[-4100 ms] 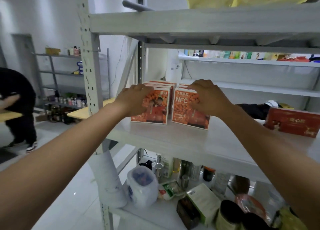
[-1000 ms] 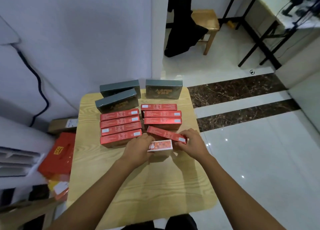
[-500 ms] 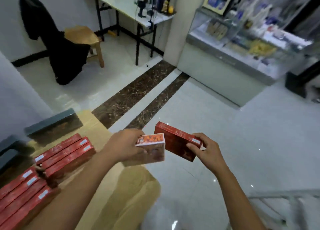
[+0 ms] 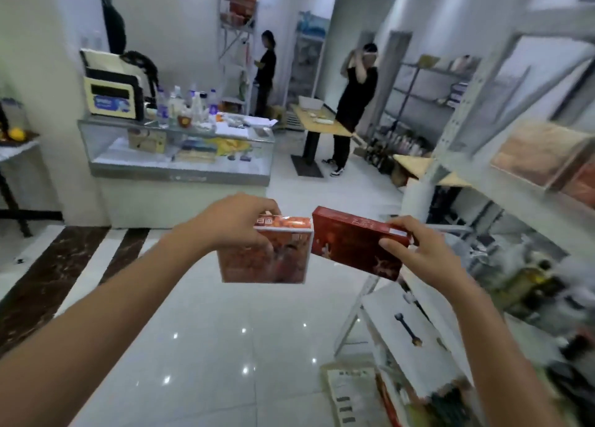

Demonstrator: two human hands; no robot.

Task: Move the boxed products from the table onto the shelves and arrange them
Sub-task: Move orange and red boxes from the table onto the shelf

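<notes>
Boxes fill both my hands. My left hand (image 4: pixel 238 223) grips the orange box (image 4: pixel 267 262) from above, fingers curled over its top edge, so that it hangs with its printed face toward me. My right hand (image 4: pixel 421 252) pinches the dark red box (image 4: pixel 347 243) at its right end, thumb on the near face and fingers over the top edge. This box tilts, its left end higher than its right.

I hold the two boxes in the air in front of me, side by side, the red one's left edge right next to the orange one's right edge; I cannot tell whether they touch. Under them lies the glossy white floor (image 4: pixel 209 346).

The grey metal shelves (image 4: pixel 463 111) stand to my right, apart from both boxes, with blurred orange-brown packages (image 4: pixel 541 159) on an upper board and blurred goods lower down. Ahead is a glass counter (image 4: pixel 180 172) with bottles on top. Beyond it, one person in black (image 4: pixel 265 69) stands by a far rack, and a second person in black (image 4: pixel 357 98) stands beside a wooden table (image 4: pixel 322 123), arms raised to the head.
</notes>
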